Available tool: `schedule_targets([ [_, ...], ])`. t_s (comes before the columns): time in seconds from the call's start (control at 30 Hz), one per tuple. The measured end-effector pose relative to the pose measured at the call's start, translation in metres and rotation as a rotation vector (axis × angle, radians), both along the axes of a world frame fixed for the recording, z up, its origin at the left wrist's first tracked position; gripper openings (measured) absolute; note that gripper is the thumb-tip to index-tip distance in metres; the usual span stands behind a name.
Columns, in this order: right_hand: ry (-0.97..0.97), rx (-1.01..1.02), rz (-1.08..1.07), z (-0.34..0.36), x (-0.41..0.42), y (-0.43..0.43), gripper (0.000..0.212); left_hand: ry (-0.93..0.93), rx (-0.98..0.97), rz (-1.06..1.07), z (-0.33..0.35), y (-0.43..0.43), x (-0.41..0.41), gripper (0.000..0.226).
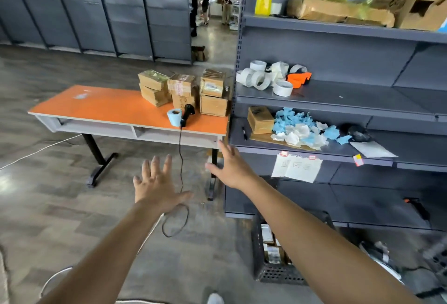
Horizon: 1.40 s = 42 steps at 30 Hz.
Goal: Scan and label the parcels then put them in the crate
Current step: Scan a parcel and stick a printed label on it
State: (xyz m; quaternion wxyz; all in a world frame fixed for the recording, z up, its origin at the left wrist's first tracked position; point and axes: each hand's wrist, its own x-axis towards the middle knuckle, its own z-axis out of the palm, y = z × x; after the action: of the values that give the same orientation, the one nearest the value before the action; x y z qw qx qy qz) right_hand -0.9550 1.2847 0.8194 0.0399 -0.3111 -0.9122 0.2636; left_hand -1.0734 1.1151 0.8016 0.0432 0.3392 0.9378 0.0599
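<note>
An orange-topped table [101, 107] stands on a wood-patterned floor [48, 202], its right end beside grey shelving [338, 100]. Cardboard parcels [183, 90] are stacked at that end, with a black scanner [187, 113] and a blue label roll [174, 117] just in front. A black perforated crate [275, 274] sits on the floor at the shelving's foot. Both arms reach forward in the air; the left hand [157, 187] and right hand [232, 165] are spread, fingers straight, holding nothing.

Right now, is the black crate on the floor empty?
Not empty. The crate holds a few parcels, visible through its open top; an arm hides the rest, so how full, cannot tell.
</note>
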Motion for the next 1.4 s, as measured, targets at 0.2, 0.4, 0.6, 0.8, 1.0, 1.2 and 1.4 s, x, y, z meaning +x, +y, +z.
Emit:
schedule_targets([
  [0.2,0.014,-0.026,0.052,-0.018,-0.112,0.036,0.087,0.006,-0.061,0.092,0.003,0.018,-0.098,0.125],
  [0.4,0.039,-0.046,0.144,-0.016,-0.213,0.077,0.086,0.017,-0.045,0.171,0.017,0.05,-0.18,0.12],
  [0.6,0.042,-0.041,0.176,-0.02,-0.298,0.1,0.085,0.012,-0.026,0.204,0.013,0.068,-0.251,0.123],
  [0.8,0.044,0.027,0.16,-0.03,-0.38,0.109,0.084,0.084,-0.028,0.098,-0.003,0.082,-0.333,0.122],
  [1.0,0.04,0.031,0.086,-0.039,-0.465,0.111,0.085,0.066,-0.025,-0.011,-0.021,0.092,-0.437,0.12],
  [1.2,0.054,-0.006,-0.022,-0.031,-0.538,0.104,0.083,-0.012,0.012,-0.153,-0.019,0.111,-0.534,0.12],
  [1.4,0.106,-0.043,-0.122,-0.032,-0.581,0.132,0.079,-0.082,0.069,-0.185,-0.02,0.15,-0.593,0.12],
])
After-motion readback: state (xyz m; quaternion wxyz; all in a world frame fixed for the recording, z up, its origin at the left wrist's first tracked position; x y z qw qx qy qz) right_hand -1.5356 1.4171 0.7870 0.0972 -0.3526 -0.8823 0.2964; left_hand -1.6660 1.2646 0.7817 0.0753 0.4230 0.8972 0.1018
